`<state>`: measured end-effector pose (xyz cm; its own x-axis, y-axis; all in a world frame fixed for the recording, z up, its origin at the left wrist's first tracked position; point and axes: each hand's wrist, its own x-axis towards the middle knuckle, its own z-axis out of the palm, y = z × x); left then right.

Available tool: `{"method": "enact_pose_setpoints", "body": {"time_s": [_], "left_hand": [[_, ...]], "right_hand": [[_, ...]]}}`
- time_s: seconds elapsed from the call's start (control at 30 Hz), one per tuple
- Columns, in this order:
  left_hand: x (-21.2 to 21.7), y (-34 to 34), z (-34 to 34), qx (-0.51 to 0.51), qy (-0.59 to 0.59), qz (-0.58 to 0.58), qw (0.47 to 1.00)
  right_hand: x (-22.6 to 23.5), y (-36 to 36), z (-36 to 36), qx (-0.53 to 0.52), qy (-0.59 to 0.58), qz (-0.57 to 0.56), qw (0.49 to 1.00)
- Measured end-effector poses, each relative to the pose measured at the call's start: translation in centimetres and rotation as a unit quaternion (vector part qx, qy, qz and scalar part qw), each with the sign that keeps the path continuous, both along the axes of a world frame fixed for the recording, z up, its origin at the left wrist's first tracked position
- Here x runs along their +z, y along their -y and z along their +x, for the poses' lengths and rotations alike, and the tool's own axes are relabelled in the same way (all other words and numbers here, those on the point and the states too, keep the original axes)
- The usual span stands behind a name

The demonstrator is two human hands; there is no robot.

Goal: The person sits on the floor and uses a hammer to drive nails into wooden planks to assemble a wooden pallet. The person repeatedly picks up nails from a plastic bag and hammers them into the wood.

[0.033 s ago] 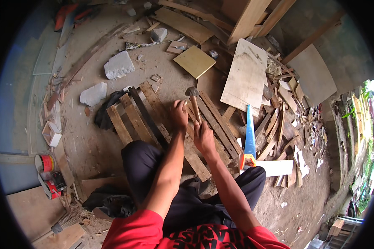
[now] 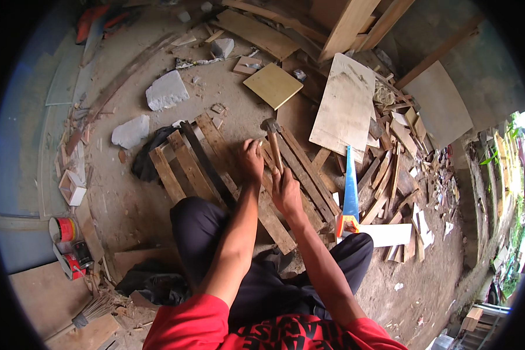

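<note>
My right hand [image 2: 287,191] is wrapped round the wooden handle of a hammer [image 2: 275,153]. The hammer's metal head points away from me, over the far part of a slatted wooden frame [image 2: 188,166] that looks like a pallet. Just left of the hammer, my left hand [image 2: 251,158] rests at the slats with its fingers curled together. Whatever those fingers may pinch is too small to make out. The frame lies across the ground between and beyond my knees. One slat is much darker than the others.
A handsaw [image 2: 350,192] with a blue blade lies right of the frame, by a white board [image 2: 385,235]. Scrap wood [image 2: 385,186] is heaped beyond it. Further off are a pale panel [image 2: 344,105], a yellowish board [image 2: 273,86] and white blocks [image 2: 167,91]. Cans [image 2: 62,229] stand left.
The hammer head and my left hand sit very slightly farther from me. Both hands keep the same hold, and everything else looks unmoved.
</note>
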<state>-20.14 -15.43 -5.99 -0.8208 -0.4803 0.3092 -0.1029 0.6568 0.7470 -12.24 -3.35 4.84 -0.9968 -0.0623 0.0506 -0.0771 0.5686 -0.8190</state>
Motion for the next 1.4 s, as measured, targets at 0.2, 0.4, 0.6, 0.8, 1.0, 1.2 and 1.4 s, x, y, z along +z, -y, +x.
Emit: {"method": "enact_pose_setpoints", "body": {"time_s": [0.2,0.4,0.6,0.8,1.0,1.2,1.4], "left_hand": [[1.6,0.1,-0.9,-0.011,0.019,-0.029,0.999],[1.6,0.0,-0.8,-0.001,0.025,-0.051,0.998],[1.4,0.1,-0.6,0.006,0.021,-0.067,0.997],[2.9,-0.4,-0.3,-0.003,0.06,-0.042,0.997],[2.5,0.0,-0.3,0.003,0.033,-0.042,0.999],[2.9,-0.3,-0.5,0.005,0.023,-0.052,0.998],[1.6,0.3,-0.6,0.009,-0.008,-0.048,0.999]], "right_hand": [[-1.1,0.1,-0.5,0.009,0.01,0.017,1.0],[-0.3,-1.0,-1.2,-0.071,0.009,0.013,0.997],[2.0,-2.1,0.8,-0.079,0.013,-0.022,0.997],[0.6,-2.1,0.7,-0.025,0.053,0.011,0.998],[0.1,-1.1,0.2,0.016,0.017,0.011,1.0],[-1.0,-0.5,-0.6,0.037,-0.029,0.012,0.999],[-0.6,0.1,-0.8,0.037,-0.039,0.009,0.999]]}}
